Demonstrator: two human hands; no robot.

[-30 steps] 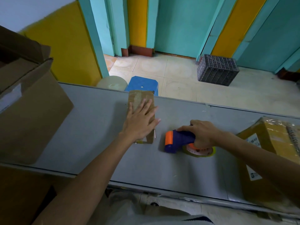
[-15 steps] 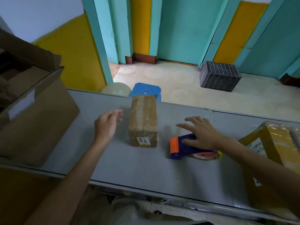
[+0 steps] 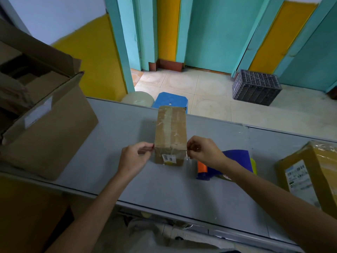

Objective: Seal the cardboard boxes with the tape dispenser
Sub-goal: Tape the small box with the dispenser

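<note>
Your left hand (image 3: 135,156) and right hand (image 3: 204,152) pinch the tape strip (image 3: 186,155) at the near corners of the small box (image 3: 170,132) on the table (image 3: 113,143), likely to fold it flat, tape dispenser (image 3: 237,157) lying just right

the small box (image 3: 170,132) sits mid-table (image 3: 113,128), the left hand (image 3: 134,157) pinching its near left corner, the right hand (image 3: 204,152) its near right. the tape dispenser (image 3: 235,161) lies just right of it, behind the right wrist. a big box (image 3: 51,136) stands far left, a parcel (image 3: 310,172) far right, a stool (image 3: 170,102) behind the table.
</note>
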